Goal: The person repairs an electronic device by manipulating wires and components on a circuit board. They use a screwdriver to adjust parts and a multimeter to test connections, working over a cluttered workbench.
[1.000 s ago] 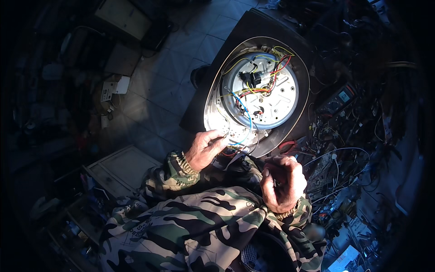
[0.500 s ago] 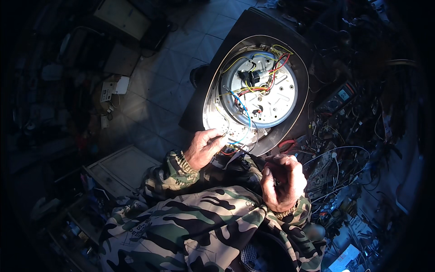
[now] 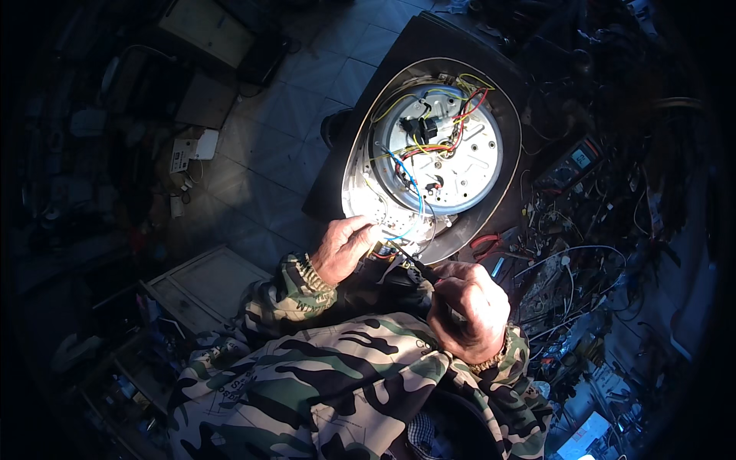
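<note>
An oval appliance housing (image 3: pixel 512 165) lies with its underside up, a round pale metal plate (image 3: pixel 475 165) inside it. Red, yellow, black and blue wires cross the plate; a blue wire (image 3: pixel 418 201) runs down to the housing's near end. There my left hand (image 3: pixel 343 249) is pinched closed at the brightly lit rim; glare hides what its fingertips hold. A slim dark tool (image 3: pixel 414 263) with a thin shaft is gripped in my right hand (image 3: pixel 471 310). Its tip points up and left, close to my left fingertips; whether it touches anything I cannot tell.
The housing rests on a dark board (image 3: pixel 429 34). To its right are red-handled pliers (image 3: pixel 484 244), a multimeter (image 3: pixel 571 163) with a lit screen, and a heap of wires and small parts (image 3: pixel 567 284). A pale wooden panel (image 3: pixel 203 287) stands at the left above a tiled floor (image 3: pixel 264 165).
My right hand has moved slightly left and turned, bringing the slim dark tool into clearer view near my left fingertips. My left hand stays almost where it was.
</note>
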Available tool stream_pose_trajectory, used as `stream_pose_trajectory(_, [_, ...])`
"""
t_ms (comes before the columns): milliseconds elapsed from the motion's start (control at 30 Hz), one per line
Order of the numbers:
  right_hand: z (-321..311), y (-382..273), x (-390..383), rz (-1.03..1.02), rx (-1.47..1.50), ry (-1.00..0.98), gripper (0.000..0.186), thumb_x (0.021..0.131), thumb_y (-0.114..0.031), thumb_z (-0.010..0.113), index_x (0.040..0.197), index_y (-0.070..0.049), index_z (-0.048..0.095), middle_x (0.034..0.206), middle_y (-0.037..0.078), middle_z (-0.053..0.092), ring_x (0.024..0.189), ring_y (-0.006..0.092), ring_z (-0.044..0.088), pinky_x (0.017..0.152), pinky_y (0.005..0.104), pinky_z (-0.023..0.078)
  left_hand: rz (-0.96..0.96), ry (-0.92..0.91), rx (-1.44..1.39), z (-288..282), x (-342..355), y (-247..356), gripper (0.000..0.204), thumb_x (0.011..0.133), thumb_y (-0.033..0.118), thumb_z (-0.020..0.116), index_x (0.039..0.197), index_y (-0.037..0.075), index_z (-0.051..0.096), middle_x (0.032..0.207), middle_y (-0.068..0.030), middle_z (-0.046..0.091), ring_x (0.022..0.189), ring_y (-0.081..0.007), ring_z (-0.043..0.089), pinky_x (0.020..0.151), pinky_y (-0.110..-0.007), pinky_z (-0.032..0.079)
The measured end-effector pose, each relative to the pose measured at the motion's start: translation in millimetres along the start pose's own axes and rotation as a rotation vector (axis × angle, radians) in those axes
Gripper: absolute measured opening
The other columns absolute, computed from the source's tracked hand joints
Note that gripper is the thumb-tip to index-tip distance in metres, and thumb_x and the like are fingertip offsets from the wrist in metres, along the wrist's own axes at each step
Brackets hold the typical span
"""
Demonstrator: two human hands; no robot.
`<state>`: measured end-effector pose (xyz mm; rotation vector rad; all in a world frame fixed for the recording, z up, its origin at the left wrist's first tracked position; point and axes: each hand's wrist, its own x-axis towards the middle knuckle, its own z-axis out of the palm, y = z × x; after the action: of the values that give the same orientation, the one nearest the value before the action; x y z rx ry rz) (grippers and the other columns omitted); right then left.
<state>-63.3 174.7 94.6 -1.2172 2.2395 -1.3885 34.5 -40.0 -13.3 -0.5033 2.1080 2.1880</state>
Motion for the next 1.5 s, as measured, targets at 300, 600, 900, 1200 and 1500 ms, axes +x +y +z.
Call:
stream_pose_trajectory(300, [-11, -16, 2, 0.146, -0.202, -0.092, 0.029, 0.073, -0.002, 0.077, 0.099, 0.000, 0.064, 0.080, 0.014, 0.062, 0.066, 0.0283, 0.064, 0.056, 0.0360, 0.051, -0.023, -0.021, -0.027, -1, 0, -4, 0.022, 0.101, 0.015, 0.057, 0.105, -0.005, 0.064, 0.073, -0.0004, 0.058, 0.066, -0.0054, 0.048, 0.059, -0.025, 0.042])
stream_pose_trajectory(600, [-9, -8, -2, 0.099, -0.380, -0.040, 0.048, 0.073, -0.014, 0.084, 0.112, 0.002, 0.060, 0.080, 0.013, 0.062, 0.063, 0.0282, 0.063, 0.053, 0.0352, 0.050, -0.034, -0.035, -0.080, 0, 0, -6, 0.025, 0.102, 0.019, 0.058, 0.106, -0.005, 0.064, 0.074, 0.0021, 0.057, 0.067, -0.0036, 0.046, 0.060, -0.023, 0.040])
stream_pose_trajectory(900, [-5, -15, 2, 0.246, -0.264, 0.039, 0.046, 0.073, -0.002, 0.082, 0.111, 0.004, 0.058, 0.088, 0.017, 0.061, 0.065, 0.0317, 0.067, 0.058, 0.0343, 0.054, -0.043, -0.008, -0.061, 2, 1, -6, 0.021, 0.100, 0.016, 0.058, 0.099, -0.005, 0.064, 0.069, 0.0003, 0.056, 0.064, -0.0044, 0.046, 0.057, -0.024, 0.040])
stream_pose_trajectory(1200, [1, -16, 3, 0.282, -0.210, 0.146, 0.045, 0.073, -0.001, 0.081, 0.111, 0.003, 0.059, 0.090, 0.017, 0.062, 0.070, 0.0280, 0.070, 0.059, 0.0332, 0.055, -0.059, -0.025, -0.061, 1, 2, -4, 0.022, 0.100, 0.017, 0.059, 0.095, -0.003, 0.064, 0.068, 0.0004, 0.055, 0.063, -0.0044, 0.046, 0.056, -0.025, 0.039])
stream_pose_trajectory(1500, [-9, -2, 6, 0.044, -0.166, 0.045, 0.044, 0.073, 0.000, 0.082, 0.110, 0.005, 0.059, 0.095, 0.019, 0.064, 0.083, 0.0309, 0.068, 0.064, 0.0340, 0.056, -0.067, -0.027, -0.006, 0, 2, -1, 0.022, 0.100, 0.017, 0.059, 0.092, -0.003, 0.063, 0.067, 0.0004, 0.055, 0.063, -0.0045, 0.046, 0.056, -0.025, 0.039])
